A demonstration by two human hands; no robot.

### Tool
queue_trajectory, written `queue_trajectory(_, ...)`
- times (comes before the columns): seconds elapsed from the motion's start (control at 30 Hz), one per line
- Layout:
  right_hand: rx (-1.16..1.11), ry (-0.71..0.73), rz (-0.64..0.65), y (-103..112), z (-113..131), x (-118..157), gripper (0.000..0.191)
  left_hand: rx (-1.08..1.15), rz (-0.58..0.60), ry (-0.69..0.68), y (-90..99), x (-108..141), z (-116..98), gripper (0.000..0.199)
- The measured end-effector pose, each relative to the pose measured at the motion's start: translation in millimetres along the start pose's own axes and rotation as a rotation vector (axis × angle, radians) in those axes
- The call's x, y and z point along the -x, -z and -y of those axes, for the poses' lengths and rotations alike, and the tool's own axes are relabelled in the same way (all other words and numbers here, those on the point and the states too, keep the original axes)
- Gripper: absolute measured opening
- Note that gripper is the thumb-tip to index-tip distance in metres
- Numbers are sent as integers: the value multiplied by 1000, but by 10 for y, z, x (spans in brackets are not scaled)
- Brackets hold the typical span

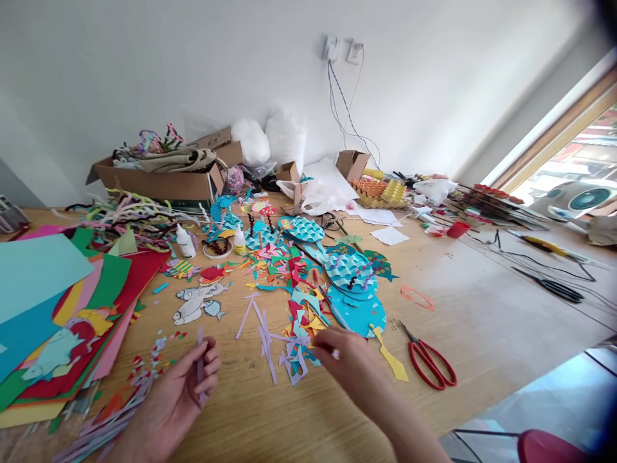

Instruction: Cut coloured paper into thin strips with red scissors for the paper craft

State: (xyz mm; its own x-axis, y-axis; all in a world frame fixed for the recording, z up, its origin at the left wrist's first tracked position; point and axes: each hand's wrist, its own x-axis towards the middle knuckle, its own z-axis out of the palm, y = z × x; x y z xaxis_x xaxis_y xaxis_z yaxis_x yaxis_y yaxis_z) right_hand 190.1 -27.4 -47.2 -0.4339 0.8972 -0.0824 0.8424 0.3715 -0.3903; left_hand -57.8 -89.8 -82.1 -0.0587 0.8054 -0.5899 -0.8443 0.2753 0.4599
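My left hand is closed around a narrow purple paper strip, which stands upright between thumb and fingers. Over a pile of colored paper scraps, my right hand is bent down with its fingers pressed together. A small pale bit shows under those fingers; whether it is held, I cannot make out. Several more purple strips lie loose on the wood between my hands. Red-handled scissors rest to the right, near a yellow paper offcut.
Stacked colored paper and cut strips cover the left side. Paper fish, glue bottles and blue decorated discs stand farther in. A cardboard box is at the wall. Black scissors and cables lie right.
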Motion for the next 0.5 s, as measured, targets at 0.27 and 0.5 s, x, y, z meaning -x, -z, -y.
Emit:
queue_trajectory(0.27, 198, 2, 86, -446, 564, -662, 18, -36, 58, -46, -25, 55, -62, 30)
queue_trajectory(0.5, 259, -54, 176, -542, 739, -794, 22, -31, 63, -19, 8, -13, -25, 31)
